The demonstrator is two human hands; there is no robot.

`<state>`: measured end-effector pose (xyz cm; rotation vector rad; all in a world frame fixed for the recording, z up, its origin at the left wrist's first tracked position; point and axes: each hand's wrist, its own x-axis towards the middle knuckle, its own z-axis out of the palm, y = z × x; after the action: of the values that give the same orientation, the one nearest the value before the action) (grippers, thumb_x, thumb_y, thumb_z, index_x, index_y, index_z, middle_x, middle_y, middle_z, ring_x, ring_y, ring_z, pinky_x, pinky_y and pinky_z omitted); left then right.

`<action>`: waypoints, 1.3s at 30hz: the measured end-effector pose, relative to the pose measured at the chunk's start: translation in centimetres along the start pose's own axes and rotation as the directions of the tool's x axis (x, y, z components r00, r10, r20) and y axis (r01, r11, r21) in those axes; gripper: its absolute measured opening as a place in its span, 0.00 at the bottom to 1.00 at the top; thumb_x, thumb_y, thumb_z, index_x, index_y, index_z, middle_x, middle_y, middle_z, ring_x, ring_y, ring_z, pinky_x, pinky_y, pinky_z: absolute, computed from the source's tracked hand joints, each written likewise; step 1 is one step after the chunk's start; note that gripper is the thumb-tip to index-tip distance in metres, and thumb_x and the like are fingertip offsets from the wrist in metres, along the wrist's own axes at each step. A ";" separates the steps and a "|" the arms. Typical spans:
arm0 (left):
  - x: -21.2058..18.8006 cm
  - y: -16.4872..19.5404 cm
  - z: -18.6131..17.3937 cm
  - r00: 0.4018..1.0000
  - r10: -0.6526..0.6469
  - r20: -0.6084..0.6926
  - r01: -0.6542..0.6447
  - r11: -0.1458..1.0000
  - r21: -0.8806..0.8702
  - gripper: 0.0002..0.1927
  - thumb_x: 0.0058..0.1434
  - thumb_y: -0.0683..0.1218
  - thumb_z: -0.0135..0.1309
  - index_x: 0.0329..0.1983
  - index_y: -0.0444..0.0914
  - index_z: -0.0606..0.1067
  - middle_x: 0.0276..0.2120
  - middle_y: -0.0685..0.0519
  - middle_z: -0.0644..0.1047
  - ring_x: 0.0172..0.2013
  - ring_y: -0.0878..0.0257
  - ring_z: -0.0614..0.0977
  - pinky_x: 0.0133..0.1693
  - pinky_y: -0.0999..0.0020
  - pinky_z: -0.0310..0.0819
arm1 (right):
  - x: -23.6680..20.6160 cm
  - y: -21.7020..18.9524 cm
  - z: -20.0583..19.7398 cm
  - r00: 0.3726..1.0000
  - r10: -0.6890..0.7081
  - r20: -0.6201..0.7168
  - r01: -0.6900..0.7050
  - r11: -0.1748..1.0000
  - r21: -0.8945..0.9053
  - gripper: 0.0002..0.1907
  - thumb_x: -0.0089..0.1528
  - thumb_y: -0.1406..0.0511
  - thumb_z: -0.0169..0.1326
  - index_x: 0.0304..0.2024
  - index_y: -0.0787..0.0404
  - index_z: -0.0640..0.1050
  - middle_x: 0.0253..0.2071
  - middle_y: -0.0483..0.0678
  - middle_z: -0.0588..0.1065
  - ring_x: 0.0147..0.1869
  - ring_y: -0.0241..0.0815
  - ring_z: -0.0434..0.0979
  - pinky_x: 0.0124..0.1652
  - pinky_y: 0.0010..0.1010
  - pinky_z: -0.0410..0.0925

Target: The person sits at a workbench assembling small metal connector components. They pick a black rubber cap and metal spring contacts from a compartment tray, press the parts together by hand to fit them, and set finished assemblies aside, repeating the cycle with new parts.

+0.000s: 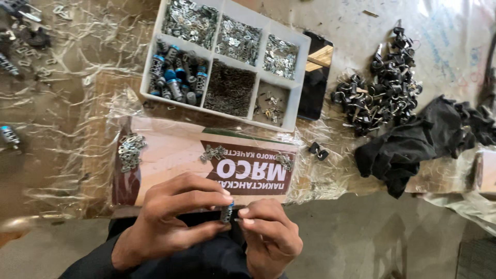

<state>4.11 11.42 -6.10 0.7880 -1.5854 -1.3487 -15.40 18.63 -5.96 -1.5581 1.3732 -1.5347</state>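
Both hands, left (170, 227) and right (268, 237), pinch one small spring part (227, 213); finished black pieces (380, 93) piled at two o'clock, tray (297, 88) at twelve well stocked.

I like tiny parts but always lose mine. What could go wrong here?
The small spring part is pinched between the fingers of both hands, left hand and right hand, past the table edge, so it might drop to the floor. A sleeve could also sweep the loose metal clips off the wrinkled plastic sheet.

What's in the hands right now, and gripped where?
A small metal cylinder with a blue end, pinched between the left hand fingertips and the right hand fingertips, along its sides; exact contact points are unclear.
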 end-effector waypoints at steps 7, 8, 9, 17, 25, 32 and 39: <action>0.1 0.0 -0.3 0.996 0.093 -0.001 -0.093 0.994 0.060 0.25 0.47 0.41 0.72 0.50 0.40 0.81 0.46 0.52 0.82 0.45 0.59 0.85 0.46 0.67 0.82 | 0.7 -0.6 1.2 1.000 -0.002 -0.025 0.000 0.998 -0.059 0.14 0.57 0.79 0.64 0.41 0.63 0.76 0.37 0.53 0.81 0.40 0.42 0.81 0.46 0.30 0.72; 0.2 0.0 -0.3 0.995 0.102 -0.002 -0.101 0.992 0.074 0.25 0.47 0.41 0.72 0.51 0.40 0.81 0.46 0.52 0.81 0.45 0.58 0.85 0.46 0.66 0.82 | 0.7 -0.7 1.2 1.000 -0.013 -0.022 0.011 0.995 -0.103 0.14 0.57 0.79 0.64 0.41 0.62 0.76 0.37 0.52 0.82 0.40 0.41 0.81 0.46 0.29 0.72; 0.2 0.0 -0.3 0.994 0.109 -0.005 -0.108 0.991 0.085 0.25 0.47 0.40 0.71 0.51 0.40 0.81 0.46 0.52 0.81 0.45 0.58 0.85 0.46 0.66 0.82 | 0.6 -0.8 1.2 0.997 -0.073 -0.016 0.068 0.978 -0.199 0.15 0.56 0.78 0.64 0.41 0.62 0.76 0.37 0.52 0.82 0.41 0.40 0.82 0.46 0.28 0.73; 0.5 0.3 -0.2 0.972 0.229 -0.060 -0.203 0.936 0.287 0.22 0.48 0.43 0.73 0.48 0.43 0.82 0.43 0.55 0.82 0.39 0.58 0.84 0.40 0.66 0.77 | 0.1 0.1 0.5 0.938 0.347 -0.017 -0.346 0.937 0.043 0.18 0.55 0.80 0.64 0.48 0.71 0.78 0.40 0.57 0.82 0.46 0.43 0.83 0.47 0.30 0.75; -0.3 0.7 -2.2 0.988 0.064 -0.144 -0.040 0.986 0.161 0.22 0.47 0.40 0.72 0.47 0.40 0.82 0.45 0.53 0.82 0.43 0.62 0.86 0.44 0.70 0.84 | 2.1 1.1 3.0 0.966 0.144 0.214 -0.002 0.833 -0.554 0.24 0.58 0.67 0.64 0.57 0.60 0.78 0.46 0.50 0.76 0.45 0.44 0.78 0.44 0.33 0.72; -0.7 -0.3 -2.6 0.978 0.065 -0.200 -0.028 0.983 0.184 0.22 0.45 0.39 0.70 0.46 0.38 0.81 0.45 0.51 0.82 0.43 0.62 0.87 0.43 0.71 0.83 | 2.6 0.8 2.4 0.914 0.037 0.405 0.245 0.746 -0.620 0.38 0.56 0.54 0.68 0.62 0.68 0.73 0.48 0.53 0.72 0.48 0.52 0.74 0.49 0.41 0.69; -0.7 -3.0 -1.2 0.984 0.142 -0.109 -0.122 0.977 0.174 0.21 0.46 0.41 0.71 0.45 0.39 0.83 0.43 0.52 0.82 0.45 0.62 0.87 0.48 0.68 0.81 | -0.7 4.3 -0.9 0.802 -0.362 0.475 0.586 0.630 -0.509 0.16 0.53 0.66 0.66 0.45 0.57 0.83 0.40 0.42 0.78 0.45 0.39 0.79 0.48 0.36 0.74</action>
<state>5.32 10.92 -9.13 0.8327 -1.6388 -1.0640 -17.31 18.10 -9.89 -2.6667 1.4154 -0.9915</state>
